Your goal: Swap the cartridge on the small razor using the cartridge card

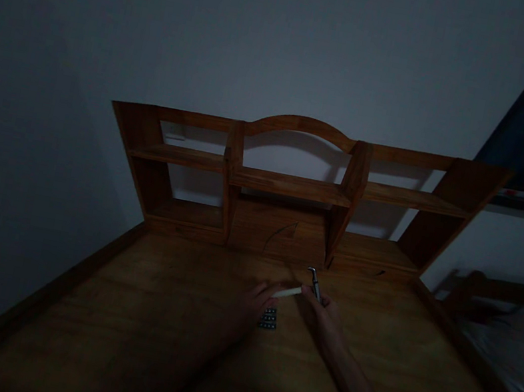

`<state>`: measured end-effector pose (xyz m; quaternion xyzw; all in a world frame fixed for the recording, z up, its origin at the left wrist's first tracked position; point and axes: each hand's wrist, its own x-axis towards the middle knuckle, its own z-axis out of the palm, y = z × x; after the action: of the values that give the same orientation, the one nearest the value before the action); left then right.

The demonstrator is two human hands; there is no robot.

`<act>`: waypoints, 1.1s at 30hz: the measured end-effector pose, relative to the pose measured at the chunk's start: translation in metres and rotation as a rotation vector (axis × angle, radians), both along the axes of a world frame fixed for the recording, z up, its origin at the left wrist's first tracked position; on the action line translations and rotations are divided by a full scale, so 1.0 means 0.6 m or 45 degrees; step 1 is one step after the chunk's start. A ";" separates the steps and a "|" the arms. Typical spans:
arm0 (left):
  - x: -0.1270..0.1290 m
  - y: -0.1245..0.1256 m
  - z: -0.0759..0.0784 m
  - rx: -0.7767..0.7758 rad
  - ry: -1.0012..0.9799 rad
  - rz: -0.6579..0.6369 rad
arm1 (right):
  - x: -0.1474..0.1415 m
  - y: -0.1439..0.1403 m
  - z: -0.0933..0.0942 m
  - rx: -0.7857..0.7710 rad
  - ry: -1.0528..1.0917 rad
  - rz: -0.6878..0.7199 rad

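Head view shows a pale strip (pixel 287 292) lying crosswise between the hands on the desk (pixel 121 306), left hand (pixel 257 302) fingertips touching one end, right hand (pixel 322 315) clamped on a metal tool (pixel 314 282) at the other

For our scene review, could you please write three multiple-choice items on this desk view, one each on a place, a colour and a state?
1. Where do the small dark blister packs lie?
A. on the desk by the left hand
B. on the upper shelf
C. on the bed

2. What colour is the strip between the hands?
A. red
B. pale white
C. green

3. What is the right hand doing?
A. resting flat and open
B. hanging off the desk
C. holding a metal tool

Answers:
1 A: they lie on the wooden desk beside the left hand.
2 B: the strip looks pale.
3 C: the right hand grips the metal tool.
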<state>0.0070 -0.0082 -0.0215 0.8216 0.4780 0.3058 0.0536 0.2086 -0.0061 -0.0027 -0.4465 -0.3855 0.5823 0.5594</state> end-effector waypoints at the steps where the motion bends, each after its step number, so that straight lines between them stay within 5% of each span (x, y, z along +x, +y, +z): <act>1: 0.000 0.001 0.002 -0.010 -0.021 0.018 | 0.002 0.001 0.001 -0.002 0.022 -0.010; 6: -0.007 0.005 0.012 -0.131 -0.425 0.082 | 0.007 0.007 -0.003 0.058 -0.025 0.031; 11: -0.016 0.010 0.019 -0.256 -0.830 0.155 | 0.009 0.005 -0.004 0.278 -0.380 0.001; 19: -0.011 0.004 0.041 -0.355 -0.792 -0.173 | 0.000 -0.012 0.017 0.512 -0.637 -0.005; 33: -0.015 -0.003 0.054 -0.426 -0.930 -0.123 | 0.004 -0.013 0.018 0.491 -0.628 -0.067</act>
<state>-0.0020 -0.0099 0.0107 0.6604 0.4317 0.4926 0.3673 0.2111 -0.0141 0.0080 -0.4699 -0.6011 0.3579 0.5382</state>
